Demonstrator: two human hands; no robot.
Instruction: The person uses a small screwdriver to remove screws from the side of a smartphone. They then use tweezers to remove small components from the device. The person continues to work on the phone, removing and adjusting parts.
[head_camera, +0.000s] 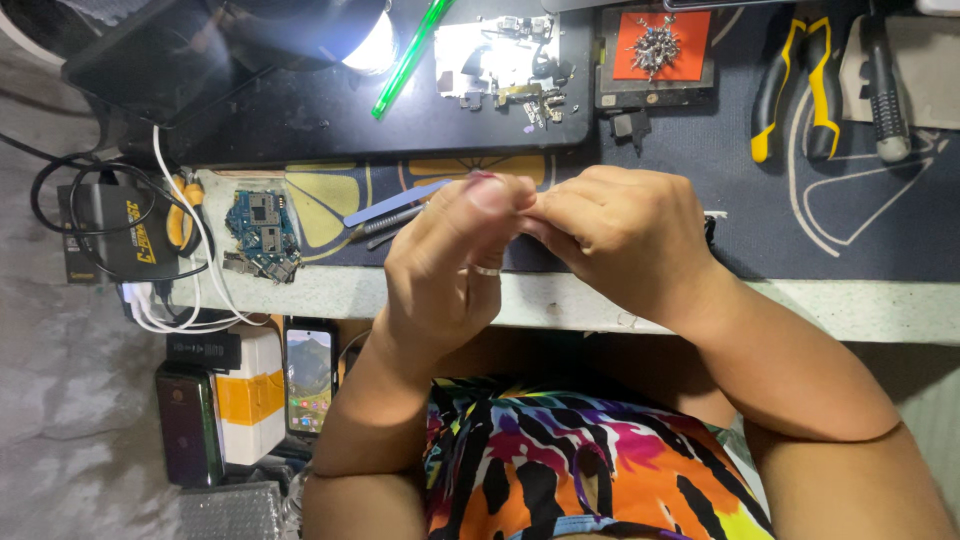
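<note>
Nearest, the left hand (450, 265) and right hand (625, 240) meet fingertip to fingertip above the table's front edge (850, 310), both pinched narrow; whatever they grip is too small to tell. Just beyond lie a blue pry tool (395, 203) and a blue circuit board (262, 225), with bare mat to the right. Farther back: small metal parts (510, 70), a screw tray (657, 45), yellow-handled pliers (795, 85).

Phone repair bench: circuit board (262, 222), pliers (797, 88), screws (655, 44), lamp-lit parts.
</note>
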